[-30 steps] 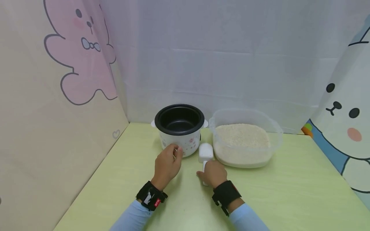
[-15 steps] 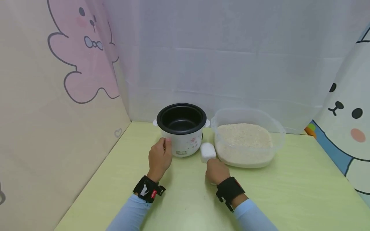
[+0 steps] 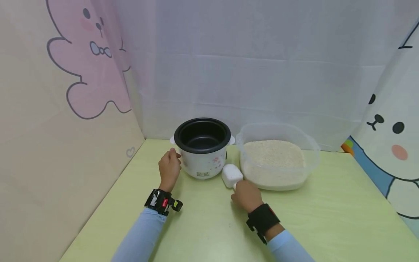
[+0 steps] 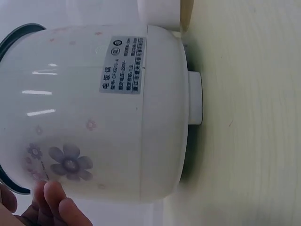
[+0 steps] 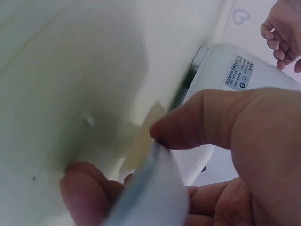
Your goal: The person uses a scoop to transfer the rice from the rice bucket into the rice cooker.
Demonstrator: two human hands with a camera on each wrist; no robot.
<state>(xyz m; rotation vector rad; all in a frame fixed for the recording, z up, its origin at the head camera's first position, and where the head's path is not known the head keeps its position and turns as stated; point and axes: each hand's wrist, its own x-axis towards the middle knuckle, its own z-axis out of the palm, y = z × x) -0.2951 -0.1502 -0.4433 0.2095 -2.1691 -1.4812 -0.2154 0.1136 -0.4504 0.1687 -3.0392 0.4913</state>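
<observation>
A white rice cooker [image 3: 201,163] with a black inner pot stands at the back of the table, its lid off. Beside its left wall is my left hand [image 3: 169,169], fingers loosely curled and holding nothing. The left wrist view has those fingertips [image 4: 55,197] close to the flower-printed cooker side; whether they touch it I cannot tell. My right hand [image 3: 247,196] grips the handle of a white scoop [image 3: 231,175], whose bowl lies bottom up between cooker and rice box. In the right wrist view, thumb and fingers surround the pale handle [image 5: 157,188].
A clear plastic box [image 3: 278,182] of white rice [image 3: 275,153] stands right of the cooker, close to the scoop. Walls with printed cartoon animals enclose the pale green table [image 3: 209,233] at the back and sides.
My left hand has moved leftward from the cooker's front to its left side. My right hand has closed further over the scoop handle, and the scoop has turned so its bowl points more to the left.
</observation>
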